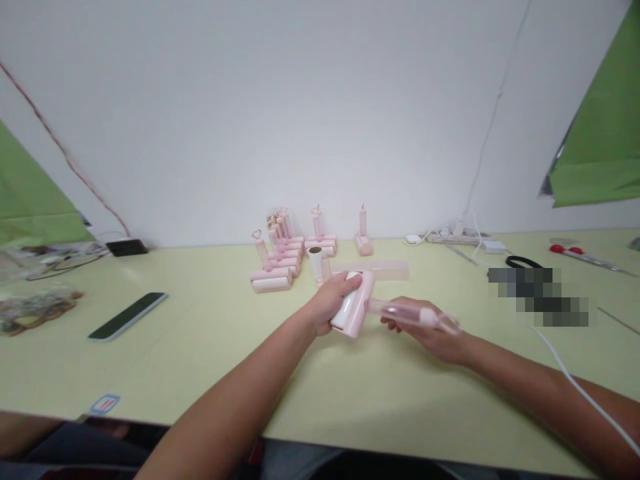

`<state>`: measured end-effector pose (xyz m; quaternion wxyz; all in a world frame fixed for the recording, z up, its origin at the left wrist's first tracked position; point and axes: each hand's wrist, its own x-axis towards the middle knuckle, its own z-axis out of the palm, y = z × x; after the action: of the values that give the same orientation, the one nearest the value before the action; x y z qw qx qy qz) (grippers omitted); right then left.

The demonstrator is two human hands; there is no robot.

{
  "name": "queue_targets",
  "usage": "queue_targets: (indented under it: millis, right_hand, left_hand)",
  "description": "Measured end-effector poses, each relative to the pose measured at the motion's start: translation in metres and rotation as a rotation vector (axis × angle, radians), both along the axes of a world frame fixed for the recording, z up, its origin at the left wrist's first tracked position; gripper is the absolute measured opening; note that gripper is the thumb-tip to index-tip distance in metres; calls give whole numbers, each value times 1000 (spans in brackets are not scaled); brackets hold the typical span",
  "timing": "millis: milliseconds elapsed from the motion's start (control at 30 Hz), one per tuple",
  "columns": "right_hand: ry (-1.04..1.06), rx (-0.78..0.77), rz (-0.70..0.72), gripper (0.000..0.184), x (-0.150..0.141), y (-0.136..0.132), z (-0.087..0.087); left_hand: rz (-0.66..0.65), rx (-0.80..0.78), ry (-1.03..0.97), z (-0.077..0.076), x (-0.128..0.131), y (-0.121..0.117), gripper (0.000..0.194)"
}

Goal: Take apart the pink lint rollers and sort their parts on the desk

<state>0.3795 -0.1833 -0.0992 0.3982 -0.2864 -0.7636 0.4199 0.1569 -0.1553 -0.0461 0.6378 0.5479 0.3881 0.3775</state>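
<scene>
A pink lint roller (pixel 361 308) with a white sticky roll is held above the table in my left hand (pixel 330 300), its fingers wrapped round the head. Its clear pink handle, slightly blurred, points right and ends in a loop. My right hand (pixel 435 337) is just behind that handle, its fingers partly curled and partly covered by it. I cannot make out whether it grips the handle. Beyond my left hand stands a loose white paper roll (pixel 315 261), beside another clear handle piece (pixel 326 268). Flat pale pink covers (pixel 389 270) lie just behind the held roller.
Several pink lint rollers (pixel 271 280) stand with handles upright at the back, one more (pixel 364 244) right of them. A phone (pixel 129 317) lies left. At right are a power strip (pixel 457 237), red-handled scissors (pixel 575 251) and a white cable (pixel 565 367) running beside my right arm.
</scene>
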Motion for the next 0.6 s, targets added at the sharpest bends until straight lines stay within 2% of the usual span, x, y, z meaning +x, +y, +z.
queue_targets:
  millis: [100, 167, 300, 433, 600]
  right_hand:
    - [197, -237, -16, 34, -5, 4, -4]
    - [248, -337, -6, 34, -10, 4, -7]
    - [194, -438, 49, 29, -17, -2, -11]
    - [198, -477, 74, 32, -22, -6, -14]
    - [169, -532, 87, 35, -22, -7, -14]
  left_hand:
    - [-290, -23, 195, 2, -7, -5, 46]
    - [-413, 14, 303, 1, -5, -11, 45]
    - [-435, 151, 513, -4, 0, -14, 47]
    - [-442, 291, 677, -6, -5, -8, 46]
    - [-523, 322, 748, -7, -10, -4, 48]
